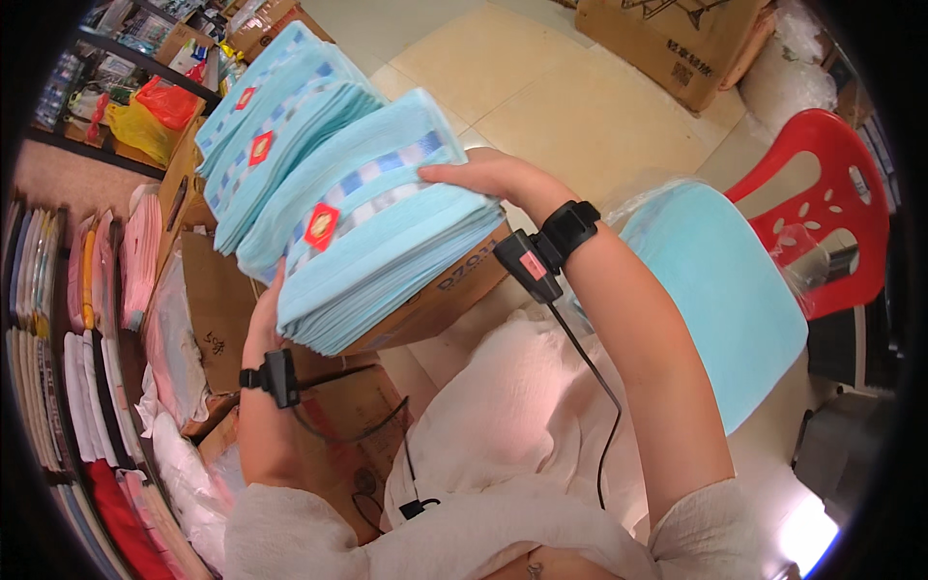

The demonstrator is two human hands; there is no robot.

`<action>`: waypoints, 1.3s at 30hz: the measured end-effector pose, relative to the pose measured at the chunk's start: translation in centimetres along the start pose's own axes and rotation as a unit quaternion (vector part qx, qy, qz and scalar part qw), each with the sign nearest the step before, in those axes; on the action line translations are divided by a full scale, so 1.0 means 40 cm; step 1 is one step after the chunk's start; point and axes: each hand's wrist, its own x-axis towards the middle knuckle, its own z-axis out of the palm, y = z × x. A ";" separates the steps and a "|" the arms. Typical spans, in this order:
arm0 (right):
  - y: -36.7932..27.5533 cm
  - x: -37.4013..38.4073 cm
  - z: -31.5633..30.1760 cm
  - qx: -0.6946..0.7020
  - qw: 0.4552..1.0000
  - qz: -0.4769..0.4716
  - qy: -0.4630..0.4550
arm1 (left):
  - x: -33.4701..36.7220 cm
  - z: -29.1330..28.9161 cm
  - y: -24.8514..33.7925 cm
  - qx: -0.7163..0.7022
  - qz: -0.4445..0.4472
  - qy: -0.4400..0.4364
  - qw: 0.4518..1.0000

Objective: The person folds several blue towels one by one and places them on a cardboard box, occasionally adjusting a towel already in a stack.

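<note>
Between my two hands is a thick stack of folded light blue towels point(387, 217), with a checked blue-and-white band and a red diamond label on top. My right hand point(488, 179) grips its far right end, thumb over the upper face and the other fingers mostly hidden. At the near left side my left hand point(268, 314) is pressed against the stack, its fingers largely out of sight. The stack sits tilted over a cardboard carton point(425, 309). Close behind it lie two more such towel stacks, a middle one point(280, 145) and a farther one point(271, 82).
A red plastic chair point(851, 193) stands at right, with a light blue cloth pile point(725, 290) and clear plastic in front of it. Shelves of folded textiles point(87, 387) line the left. Another carton point(667, 48) is on the tiled floor at the back. Cables hang from both wristbands.
</note>
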 end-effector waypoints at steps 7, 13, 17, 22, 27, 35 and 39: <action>0.015 0.037 -0.021 -0.053 0.997 0.015 -0.048 | 0.019 -0.071 -0.051 -0.022 -0.081 0.051 0.995; -0.051 0.028 -0.008 0.000 0.999 -0.031 -0.020 | 0.025 -0.073 -0.067 -0.117 -0.161 -0.005 0.980; -0.106 0.000 -0.034 0.044 0.989 0.133 -0.044 | 0.001 -0.023 -0.054 -0.151 -0.232 0.034 0.960; -0.102 0.017 -0.017 0.156 0.953 0.234 -0.116 | -0.056 -0.018 -0.029 -0.193 -0.255 0.053 0.946; -0.108 0.016 -0.035 0.155 0.930 0.305 -0.139 | -0.056 -0.017 -0.038 -0.201 -0.301 0.028 0.932; -0.152 -0.038 0.016 0.273 0.908 0.288 -0.131 | -0.075 -0.030 -0.059 -0.286 -0.305 0.024 0.908; -0.198 -0.119 0.074 0.244 0.932 0.239 -0.121 | -0.106 -0.046 -0.012 -0.294 -0.320 0.038 0.900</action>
